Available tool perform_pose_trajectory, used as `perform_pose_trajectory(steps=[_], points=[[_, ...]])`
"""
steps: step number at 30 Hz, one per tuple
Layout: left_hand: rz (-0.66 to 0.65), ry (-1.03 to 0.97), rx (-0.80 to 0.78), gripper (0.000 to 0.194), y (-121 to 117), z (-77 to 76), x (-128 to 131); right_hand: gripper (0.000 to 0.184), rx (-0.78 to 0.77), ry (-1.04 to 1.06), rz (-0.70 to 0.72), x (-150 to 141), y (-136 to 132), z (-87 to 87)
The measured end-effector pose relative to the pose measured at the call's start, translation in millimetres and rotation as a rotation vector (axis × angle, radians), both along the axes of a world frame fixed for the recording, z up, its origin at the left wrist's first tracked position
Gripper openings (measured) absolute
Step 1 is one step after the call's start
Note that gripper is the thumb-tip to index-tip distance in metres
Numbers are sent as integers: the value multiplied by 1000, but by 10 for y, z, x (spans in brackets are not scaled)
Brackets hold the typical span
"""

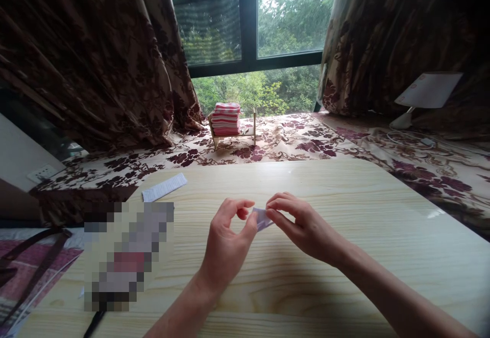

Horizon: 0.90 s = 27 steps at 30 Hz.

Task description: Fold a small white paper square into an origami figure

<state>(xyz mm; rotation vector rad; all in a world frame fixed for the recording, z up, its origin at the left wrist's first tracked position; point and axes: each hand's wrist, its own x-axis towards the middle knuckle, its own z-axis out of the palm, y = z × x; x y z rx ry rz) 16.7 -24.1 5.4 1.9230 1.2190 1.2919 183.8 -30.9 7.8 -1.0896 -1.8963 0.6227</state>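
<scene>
While the left hand [229,232] and right hand [299,216] pinch it, I see a pale, paper-like piece [263,219] lying crosswise between them over the wood-grained tabletop [329,292], fingers hiding its full length.

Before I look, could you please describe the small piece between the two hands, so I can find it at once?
Find the pale wood-grain table in front of the window. Over it, the left hand and right hand hold a small lilac piece. Unlike the longer white strip lying near the table's far left edge, it is between fingers.
</scene>
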Motion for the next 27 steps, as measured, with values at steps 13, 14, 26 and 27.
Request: perform_pose_trajectory(steps=[13,14,26,27], points=[[30,61,42,9,-2,14,-17,15,230,12,-69,24,1,3],[29,63,41,9,-3,15,-17,15,239,2,-63,21,1,2],[-35,92,34,8,-18,-17,-18,8,253,-38,-74,-5,7,-21],[-47,102,44,8,-15,-25,-20,7,258,-37,-71,-7,5,-19]])
